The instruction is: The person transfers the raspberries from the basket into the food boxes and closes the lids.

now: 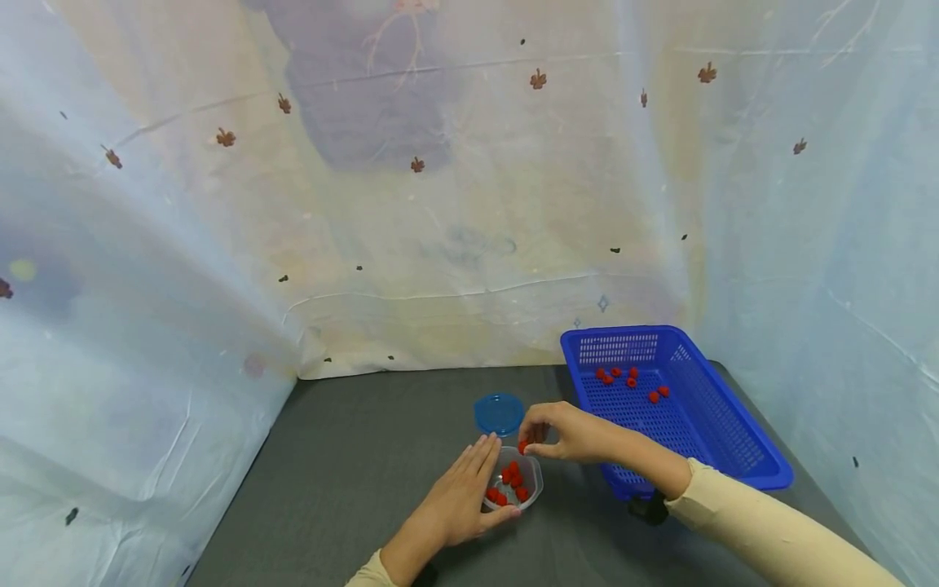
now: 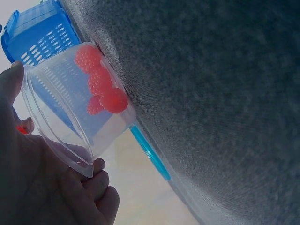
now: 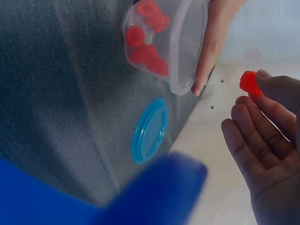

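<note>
A small clear plastic container (image 1: 538,481) with several red raspberries (image 2: 100,79) inside stands on the grey table. My left hand (image 1: 460,495) rests against its left side, fingers straight along the rim and thumb across the near edge. Just above the container's far right rim, my right hand (image 1: 568,432) pinches one red raspberry (image 3: 249,83) between thumb and index finger. In the right wrist view, the other fingers (image 3: 255,136) of that hand are loosely spread below it. A round blue lid (image 1: 500,414) lies flat behind the container.
To the right stands a blue perforated basket (image 1: 722,408), with several more raspberries (image 1: 632,382) near its far left end. My right forearm passes over the basket's near left corner. Patterned cloth (image 1: 469,204) hangs behind the table and along both sides.
</note>
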A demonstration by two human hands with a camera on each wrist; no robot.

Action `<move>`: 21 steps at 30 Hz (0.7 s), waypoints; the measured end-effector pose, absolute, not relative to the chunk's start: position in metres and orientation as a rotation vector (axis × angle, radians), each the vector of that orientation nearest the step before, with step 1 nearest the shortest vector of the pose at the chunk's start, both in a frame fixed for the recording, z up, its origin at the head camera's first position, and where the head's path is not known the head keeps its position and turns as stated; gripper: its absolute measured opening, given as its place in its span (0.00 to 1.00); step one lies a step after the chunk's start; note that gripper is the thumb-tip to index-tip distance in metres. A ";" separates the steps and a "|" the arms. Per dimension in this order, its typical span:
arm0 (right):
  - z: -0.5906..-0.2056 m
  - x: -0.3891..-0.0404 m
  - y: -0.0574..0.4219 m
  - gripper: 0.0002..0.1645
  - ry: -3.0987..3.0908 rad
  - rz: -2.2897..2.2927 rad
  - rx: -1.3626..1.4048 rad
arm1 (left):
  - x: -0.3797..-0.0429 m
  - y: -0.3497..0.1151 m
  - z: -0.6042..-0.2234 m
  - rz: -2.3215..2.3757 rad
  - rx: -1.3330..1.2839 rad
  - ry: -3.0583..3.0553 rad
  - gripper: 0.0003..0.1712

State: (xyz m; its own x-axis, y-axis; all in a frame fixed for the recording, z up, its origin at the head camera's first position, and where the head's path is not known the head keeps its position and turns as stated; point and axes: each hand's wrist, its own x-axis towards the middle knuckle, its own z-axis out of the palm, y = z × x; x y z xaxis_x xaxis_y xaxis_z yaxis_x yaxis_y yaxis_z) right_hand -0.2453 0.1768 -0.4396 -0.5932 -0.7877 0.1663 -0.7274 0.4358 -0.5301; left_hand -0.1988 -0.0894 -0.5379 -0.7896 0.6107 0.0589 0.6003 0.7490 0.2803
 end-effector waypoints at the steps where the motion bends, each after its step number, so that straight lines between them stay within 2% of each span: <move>1: -0.440 -0.245 0.176 0.06 2.568 -0.859 -1.361 | -0.199 -0.089 -0.538 0.440 1.010 2.907 0.63; 21: -0.446 -0.243 0.162 0.08 2.517 -0.822 -1.383 | -0.199 -0.090 -0.536 0.432 1.001 2.905 0.62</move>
State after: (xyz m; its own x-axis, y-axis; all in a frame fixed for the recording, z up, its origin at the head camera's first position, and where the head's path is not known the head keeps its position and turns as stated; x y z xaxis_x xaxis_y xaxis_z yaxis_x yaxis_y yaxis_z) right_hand -0.2429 0.1618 -0.4462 -0.5617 -0.8181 0.1234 -0.7333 0.4233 -0.5321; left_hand -0.1986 -0.0898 -0.5358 -0.7911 0.6093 0.0541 0.5986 0.7530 0.2730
